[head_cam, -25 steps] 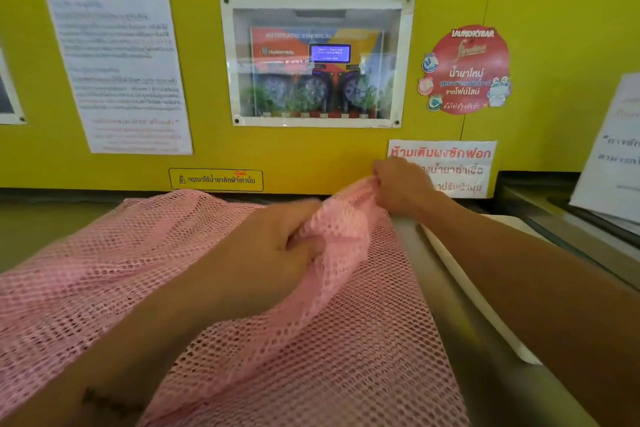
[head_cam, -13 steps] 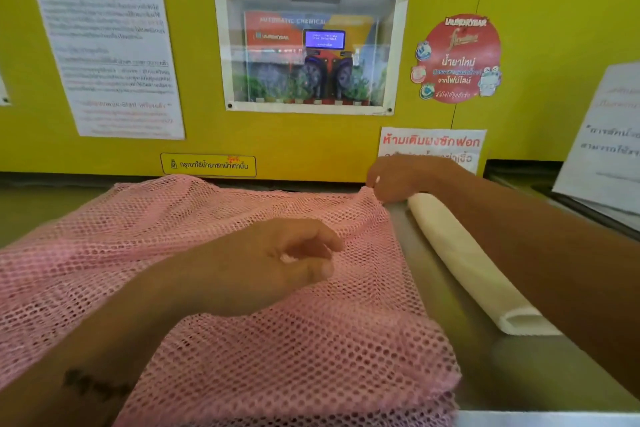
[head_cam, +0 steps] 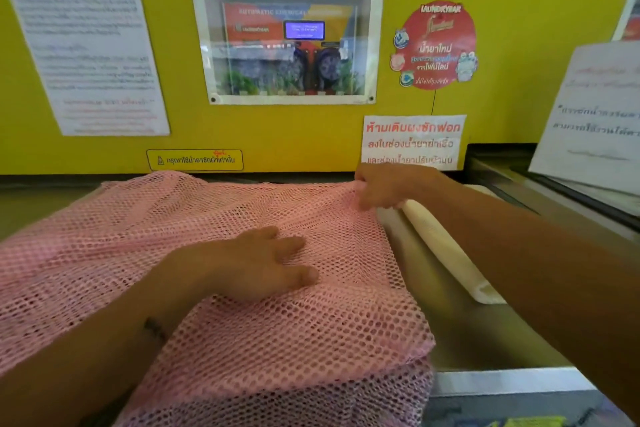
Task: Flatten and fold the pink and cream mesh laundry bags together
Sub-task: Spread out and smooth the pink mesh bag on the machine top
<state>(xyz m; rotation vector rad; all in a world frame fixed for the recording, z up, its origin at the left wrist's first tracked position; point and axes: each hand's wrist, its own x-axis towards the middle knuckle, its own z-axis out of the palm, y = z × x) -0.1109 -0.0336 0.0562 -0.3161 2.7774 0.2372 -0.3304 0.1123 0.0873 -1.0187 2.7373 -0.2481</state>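
The left hand (head_cam: 256, 263) lies flat, fingers spread, on the pink mesh bag (head_cam: 311, 340). The right hand (head_cam: 381, 187) pinches its far corner; the cream bag (head_cam: 446, 246) lies just beside.

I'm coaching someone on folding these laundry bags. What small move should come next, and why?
Probably sweep the left hand outward across the pink mesh bag to flatten it. The hand lies open on the mesh, the right hand pinches the far corner, and ripples remain between them. The cream bag lies rolled beside it, untouched.
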